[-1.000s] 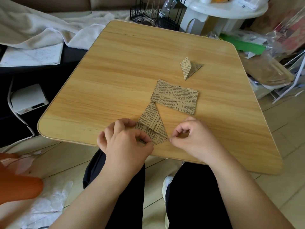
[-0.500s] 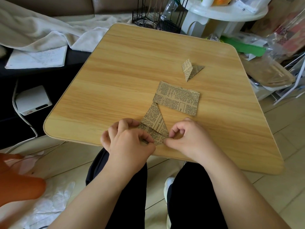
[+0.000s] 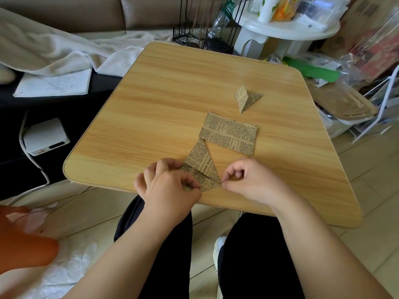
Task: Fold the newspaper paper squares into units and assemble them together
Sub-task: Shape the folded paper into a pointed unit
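Note:
A newspaper square folded into a triangle (image 3: 201,162) lies near the front edge of the wooden table (image 3: 172,100). My left hand (image 3: 170,186) pinches its lower left part, fingers curled over the paper. My right hand (image 3: 244,180) pinches the triangle's right corner with thumb and forefinger. A flat stack of newspaper squares (image 3: 230,133) lies just beyond the triangle. A finished folded unit (image 3: 246,98) stands farther back to the right.
A white blanket (image 3: 64,50) and a notepad (image 3: 54,84) lie to the left. A black wire rack (image 3: 205,37) and a white stool (image 3: 280,33) stand behind the table. Plastic bags (image 3: 345,100) crowd the right side. A white box (image 3: 46,135) sits lower left.
My right hand slid left to the triangle's right corner and now pinches it. My left hand kept its hold on the paper. The camera view shifted slightly.

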Motion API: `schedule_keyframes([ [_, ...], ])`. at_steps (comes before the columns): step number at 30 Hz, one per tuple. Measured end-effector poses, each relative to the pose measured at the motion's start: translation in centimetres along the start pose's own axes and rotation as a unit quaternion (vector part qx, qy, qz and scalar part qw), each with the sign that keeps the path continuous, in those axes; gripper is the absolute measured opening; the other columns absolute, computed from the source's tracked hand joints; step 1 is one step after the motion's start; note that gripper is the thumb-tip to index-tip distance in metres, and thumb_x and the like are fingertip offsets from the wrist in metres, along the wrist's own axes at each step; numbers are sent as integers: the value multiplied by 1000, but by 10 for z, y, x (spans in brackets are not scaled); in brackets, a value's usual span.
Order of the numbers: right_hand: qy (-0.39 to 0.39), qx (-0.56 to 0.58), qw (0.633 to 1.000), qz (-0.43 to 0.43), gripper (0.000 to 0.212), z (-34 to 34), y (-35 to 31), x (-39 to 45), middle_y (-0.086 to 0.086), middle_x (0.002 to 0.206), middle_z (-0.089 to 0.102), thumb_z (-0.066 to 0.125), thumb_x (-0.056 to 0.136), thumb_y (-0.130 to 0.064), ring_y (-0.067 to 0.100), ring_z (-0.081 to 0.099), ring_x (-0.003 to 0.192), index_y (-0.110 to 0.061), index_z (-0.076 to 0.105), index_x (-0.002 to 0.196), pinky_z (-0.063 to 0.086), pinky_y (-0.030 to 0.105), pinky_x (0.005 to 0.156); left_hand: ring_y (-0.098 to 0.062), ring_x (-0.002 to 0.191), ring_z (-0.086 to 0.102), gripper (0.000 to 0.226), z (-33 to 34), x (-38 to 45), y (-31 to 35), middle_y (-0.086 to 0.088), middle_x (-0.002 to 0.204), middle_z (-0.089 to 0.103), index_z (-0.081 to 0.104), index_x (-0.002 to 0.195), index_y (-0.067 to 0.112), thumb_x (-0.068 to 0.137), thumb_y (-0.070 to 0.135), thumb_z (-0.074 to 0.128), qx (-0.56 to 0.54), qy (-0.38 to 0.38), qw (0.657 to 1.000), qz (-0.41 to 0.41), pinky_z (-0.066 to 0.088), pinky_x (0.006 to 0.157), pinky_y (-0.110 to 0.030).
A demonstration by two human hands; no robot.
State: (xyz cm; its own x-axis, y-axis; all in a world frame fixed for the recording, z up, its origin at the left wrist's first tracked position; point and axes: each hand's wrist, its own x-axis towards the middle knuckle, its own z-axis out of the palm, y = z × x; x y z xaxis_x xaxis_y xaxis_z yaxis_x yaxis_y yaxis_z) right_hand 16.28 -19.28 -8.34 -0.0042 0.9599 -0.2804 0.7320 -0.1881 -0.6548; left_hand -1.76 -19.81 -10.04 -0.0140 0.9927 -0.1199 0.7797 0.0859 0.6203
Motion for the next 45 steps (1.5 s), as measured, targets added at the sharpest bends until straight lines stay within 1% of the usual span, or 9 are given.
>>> schedule_keyframes([
  [4, 20, -8, 1000, 3, 18, 3, -1, -2, -11, 69, 44, 73, 74, -14, 7, 41, 59, -27, 62, 66, 33, 23, 58, -10, 123, 21, 16, 2, -2, 0, 22, 117, 38, 60, 60, 42, 70, 33, 69, -5, -1, 1000, -7, 3, 109, -36],
  [10, 156, -111, 968, -163, 29, 44, 1, -37, -13, 111, 56, 65, 84, -30, 5, 45, 107, -19, 69, 111, 36, 27, 96, -9, 123, 24, 22, 1, -4, -1, 24, 110, 37, 62, 64, 44, 76, 26, 62, -17, 17, 999, 21, 2, 111, -37],
  [15, 185, -166, 938, -241, 48, 56, 27, -53, -5, 125, 58, 55, 85, -43, 11, 49, 120, -13, 64, 121, 38, 30, 100, -17, 124, 39, 28, -12, -8, -23, 18, 116, 56, 60, 75, 34, 71, 20, 37, -21, 78, 974, 210, 17, 102, -50],
  [21, 257, -164, 908, -288, 28, 55, 37, -55, -5, 114, 64, 59, 89, -29, 14, 55, 113, -16, 70, 111, 41, 33, 97, -8, 129, 39, 57, -16, 1, -41, 19, 114, 61, 53, 116, 35, 67, 27, 26, 63, -45, 944, 322, 3, 109, -50],
  [29, 272, -74, 932, -230, 23, 51, 25, -50, -13, 97, 63, 52, 90, -28, 7, 54, 95, -20, 74, 88, 42, 30, 87, -3, 108, 39, 42, -13, 1, -36, 29, 96, 53, 67, 98, 38, 66, 38, 39, -8, -4, 955, 295, 12, 107, -49],
  [35, 180, -91, 952, -230, 34, 43, 35, -55, -22, 120, 59, 57, 81, -43, -12, 38, 122, -27, 71, 107, 30, 16, 102, -7, 105, 39, 49, -16, 7, -37, 21, 98, 49, 67, 100, 37, 61, 34, 38, 43, -41, 939, 339, 13, 107, -52],
  [38, 214, -58, 949, -223, 25, 46, 38, -55, -20, 114, 63, 59, 81, -38, -3, 49, 119, -25, 73, 98, 39, 25, 101, -6, 104, 41, 42, -16, 6, -40, 21, 98, 50, 67, 101, 39, 65, 37, 45, 44, -41, 931, 361, 15, 106, -49],
  [42, 243, 6, 957, -159, 21, 45, 29, -51, -13, 98, 62, 66, 78, -38, 3, 55, 98, -19, 73, 81, 36, 4, 85, -7, 92, 43, 30, -10, 8, -34, 18, 89, 53, 70, 85, 31, 69, 47, 51, 22, 8, 946, 322, 30, 94, -46],
  [45, 263, 38, 960, -89, 13, 41, 26, -46, -14, 90, 55, 80, 74, -26, 13, 54, 94, -17, 71, 71, 32, 4, 82, -11, 91, 42, 37, -3, 13, -29, 16, 87, 50, 68, 77, 25, 69, 55, 48, 31, 50, 957, 284, 26, 92, -39],
])
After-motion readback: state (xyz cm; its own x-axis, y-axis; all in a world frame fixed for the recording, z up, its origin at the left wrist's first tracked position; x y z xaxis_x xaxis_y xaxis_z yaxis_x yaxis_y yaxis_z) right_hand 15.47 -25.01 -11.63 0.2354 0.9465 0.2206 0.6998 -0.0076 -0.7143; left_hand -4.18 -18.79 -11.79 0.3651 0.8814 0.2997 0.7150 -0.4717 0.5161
